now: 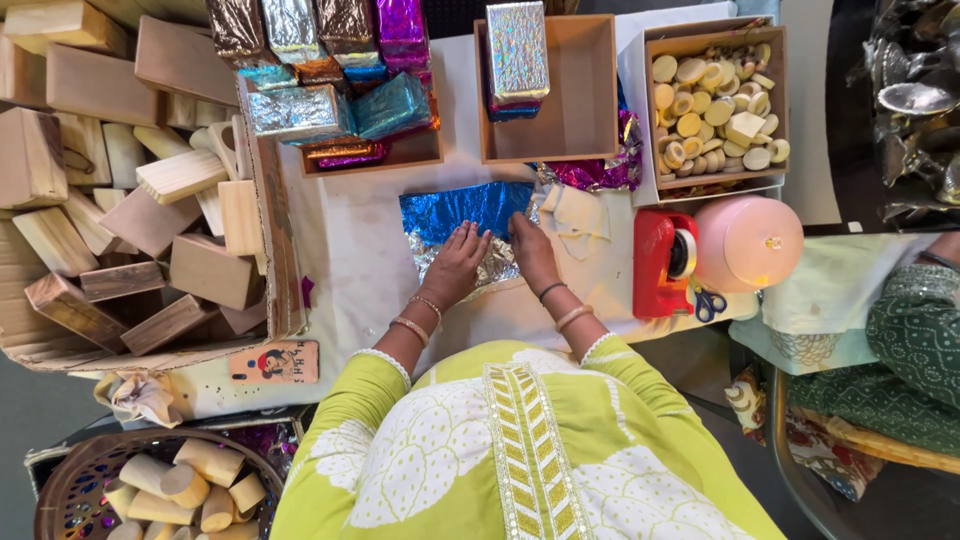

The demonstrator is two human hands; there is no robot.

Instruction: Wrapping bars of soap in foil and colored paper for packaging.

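Desk [350, 250], covered in a pale cloth, seen from above, with the person seated at its near edge.

Cardboard box [270, 200] at the left edge, heaped with plain wooden blocks [150, 220] of mixed sizes.

Three wooden trays along the far edge: the left tray [400, 152] holds blocks wrapped in shiny foil of several colours; the middle tray [585, 110] holds one silver-wrapped block [517, 50] standing over a blue one; the right tray [660, 110] is filled with small round and square wooden pieces [715, 100].

Round basket [60, 480] below the near left corner, holding short wooden cylinders [185, 485].

Pink round container [748, 243] near the right edge, touching a red tape dispenser [660, 262]; blue-handled scissors [708, 303] lie just in front of them.

Sheet of foil [460, 208], blue on top and silver beneath, at the middle of the desk, just in front of the left and middle trays.

Left hand [455, 262] and right hand [532, 250], side by side, both flat and palm-down with fingers spread on the near silver part of the sheet; neither grips anything.

Another person's green-patterned sleeve [915, 320] shows beyond the right edge.
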